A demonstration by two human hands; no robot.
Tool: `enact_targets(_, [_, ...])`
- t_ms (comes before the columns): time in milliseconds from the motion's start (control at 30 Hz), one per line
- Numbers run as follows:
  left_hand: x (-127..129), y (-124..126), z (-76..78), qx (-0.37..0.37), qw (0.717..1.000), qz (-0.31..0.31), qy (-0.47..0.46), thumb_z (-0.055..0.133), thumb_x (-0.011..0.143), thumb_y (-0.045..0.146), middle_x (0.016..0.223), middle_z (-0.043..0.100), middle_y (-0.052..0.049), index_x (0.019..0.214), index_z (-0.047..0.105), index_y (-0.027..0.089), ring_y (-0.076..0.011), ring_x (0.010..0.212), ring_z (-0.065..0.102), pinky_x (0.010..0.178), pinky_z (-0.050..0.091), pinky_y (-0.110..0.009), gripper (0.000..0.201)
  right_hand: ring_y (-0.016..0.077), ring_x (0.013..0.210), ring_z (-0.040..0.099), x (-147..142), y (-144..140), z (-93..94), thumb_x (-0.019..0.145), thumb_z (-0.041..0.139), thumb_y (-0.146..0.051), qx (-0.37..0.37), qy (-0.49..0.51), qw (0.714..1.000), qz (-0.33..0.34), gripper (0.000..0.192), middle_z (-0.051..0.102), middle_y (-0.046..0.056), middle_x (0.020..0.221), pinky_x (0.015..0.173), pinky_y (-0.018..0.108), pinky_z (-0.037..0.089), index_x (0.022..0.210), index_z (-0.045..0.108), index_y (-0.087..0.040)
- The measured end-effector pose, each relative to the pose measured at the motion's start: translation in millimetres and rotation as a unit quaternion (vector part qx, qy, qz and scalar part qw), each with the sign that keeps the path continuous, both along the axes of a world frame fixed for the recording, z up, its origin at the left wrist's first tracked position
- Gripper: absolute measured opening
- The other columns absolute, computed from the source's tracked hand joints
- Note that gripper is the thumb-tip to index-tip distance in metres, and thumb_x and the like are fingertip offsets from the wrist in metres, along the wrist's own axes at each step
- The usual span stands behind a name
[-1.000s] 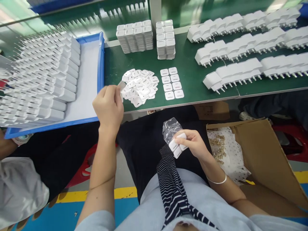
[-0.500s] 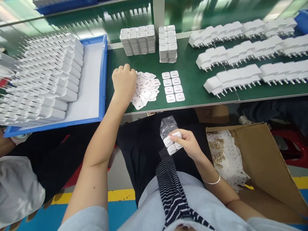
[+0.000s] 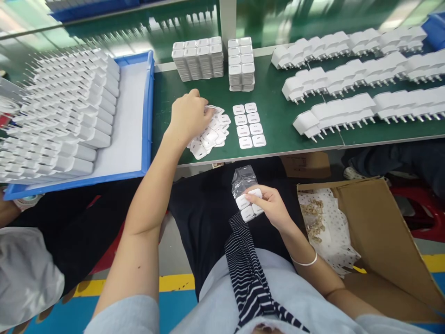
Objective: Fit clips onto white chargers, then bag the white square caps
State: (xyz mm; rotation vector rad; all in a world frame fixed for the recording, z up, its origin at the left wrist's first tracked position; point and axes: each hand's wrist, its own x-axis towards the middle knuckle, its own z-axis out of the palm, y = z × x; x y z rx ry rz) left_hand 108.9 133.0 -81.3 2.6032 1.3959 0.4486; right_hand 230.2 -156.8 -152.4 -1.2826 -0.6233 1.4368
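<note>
My left hand [image 3: 189,116] reaches over the green bench and its fingers pinch a small white square cap at the top of a loose pile of white caps [image 3: 210,134]. My right hand [image 3: 273,206] stays low over my lap and grips a few white caps [image 3: 248,206] together with a clear plastic bag [image 3: 241,178]. Beside the pile, several caps lie in a neat two-column grid [image 3: 247,125].
A blue tray [image 3: 148,106] full of white charger bodies sits at the left. Stacks of caps [image 3: 212,58] stand at the back of the bench. Rows of white plug adapters [image 3: 354,79] fill the right. An open cardboard box [image 3: 378,232] stands on the floor at my right.
My left hand went from near the bench's front edge out to the cap pile, then shifted right onto its top. My right hand stayed nearly still with the caps and bag.
</note>
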Motion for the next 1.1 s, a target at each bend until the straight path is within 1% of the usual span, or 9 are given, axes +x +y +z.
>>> enact_targets(100, [-2, -2, 7.8, -0.016, 1.000, -0.026, 0.005, 0.059, 0.083, 0.021, 0.091, 0.058, -0.007, 0.081, 0.067, 0.020, -0.0206, 0.078, 0.050, 0.077, 0.042, -0.038, 0.008, 0.0140, 0.061, 0.065, 2, 0, 1.3, 0.073, 0.081, -0.034, 0.000, 0.002, 1.000, -0.005, 0.018, 0.071, 0.000, 0.070, 0.055, 0.023, 0.052, 0.081, 0.075, -0.019])
enact_targets(233, [-10, -21, 22.5, 0.009, 0.999, -0.006, -0.053, 0.058, 0.085, 0.016, 0.107, 0.058, -0.008, 0.110, 0.064, 0.021, -0.0223, 0.093, 0.054, 0.084, 0.044, -0.040, 0.026, 0.0132, 0.060, 0.064, 6, 5, 6.0, 0.073, 0.081, -0.035, -0.002, 0.004, 1.000, -0.028, 0.019, 0.070, -0.001, 0.069, 0.055, 0.022, 0.051, 0.081, 0.075, -0.019])
enact_targets(333, [-13, -73, 28.0, 0.079, 0.983, -0.066, -0.154, 0.054, 0.092, 0.020, 0.105, 0.058, -0.007, 0.112, 0.062, 0.022, -0.0209, 0.094, 0.056, 0.083, 0.046, -0.039, 0.022, 0.0135, 0.059, 0.062, 7, 14, 10.1, 0.072, 0.080, -0.038, 0.001, 0.003, 0.999, -0.046, 0.021, 0.068, 0.000, 0.067, 0.054, 0.023, 0.051, 0.078, 0.074, -0.018])
enact_targets(467, [-22, -160, 10.5, 0.012, 0.952, -0.272, -0.143, 0.057, 0.092, 0.032, 0.109, 0.061, -0.009, 0.115, 0.064, 0.022, -0.0227, 0.099, 0.059, 0.082, 0.051, -0.039, 0.027, 0.0111, 0.057, 0.058, 6, 23, 14.8, 0.074, 0.080, -0.037, 0.037, 0.008, 0.998, -0.058, 0.022, 0.067, -0.001, 0.066, 0.053, 0.021, 0.048, 0.074, 0.072, -0.017])
enact_targets(567, [-33, -193, -9.3, -0.005, 0.959, -0.256, -0.119, 0.061, 0.091, 0.034, 0.121, 0.060, -0.013, 0.128, 0.058, 0.019, -0.0259, 0.110, 0.057, 0.090, 0.050, -0.043, 0.041, 0.0117, 0.064, 0.062, 7, 21, 18.8, 0.079, 0.077, -0.037, 0.062, 0.055, 0.996, -0.025, 0.021, 0.070, 0.000, 0.075, 0.058, 0.021, 0.051, 0.085, 0.074, -0.018])
enact_targets(733, [-51, -197, -15.2, -0.064, 0.961, -0.233, -0.135, 0.058, 0.094, 0.029, 0.122, 0.062, -0.012, 0.139, 0.049, 0.019, -0.0224, 0.110, 0.058, 0.093, 0.048, -0.038, 0.047, 0.0184, 0.080, 0.071, 7, 12, 25.8, 0.065, 0.087, -0.023, 0.053, 0.125, 0.985, 0.108, 0.042, 0.076, 0.002, 0.090, 0.072, 0.030, 0.059, 0.104, 0.073, -0.021])
enact_targets(800, [-54, -198, -12.2, -0.061, 0.962, -0.238, -0.118, 0.057, 0.094, 0.032, 0.123, 0.062, -0.013, 0.141, 0.047, 0.018, -0.0237, 0.111, 0.058, 0.091, 0.048, -0.038, 0.050, 0.0186, 0.081, 0.072, 5, 10, 26.6, 0.068, 0.085, -0.024, 0.059, 0.100, 0.989, 0.093, 0.034, 0.077, 0.003, 0.091, 0.074, 0.031, 0.059, 0.100, 0.074, -0.020])
enact_targets(900, [-53, -202, -11.0, 0.005, 0.967, -0.236, -0.098, 0.059, 0.093, 0.037, 0.126, 0.060, -0.017, 0.142, 0.045, 0.012, -0.0271, 0.112, 0.058, 0.088, 0.047, -0.039, 0.056, 0.0187, 0.079, 0.071, 2, 7, 25.2, 0.073, 0.082, -0.029, 0.075, 0.036, 0.995, 0.058, 0.026, 0.077, 0.004, 0.091, 0.072, 0.030, 0.057, 0.095, 0.075, -0.019])
enact_targets(1100, [-48, -203, -14.5, 0.028, 0.954, -0.293, -0.058, 0.044, 0.100, 0.032, 0.094, 0.071, -0.011, 0.131, 0.052, 0.004, -0.0207, 0.084, 0.066, 0.076, 0.047, -0.035, 0.043, 0.0130, 0.058, 0.060, 1, 4, 25.6, 0.076, 0.078, -0.035, 0.080, -0.051, 0.994, 0.052, 0.022, 0.069, 0.001, 0.067, 0.053, 0.023, 0.048, 0.079, 0.073, -0.015])
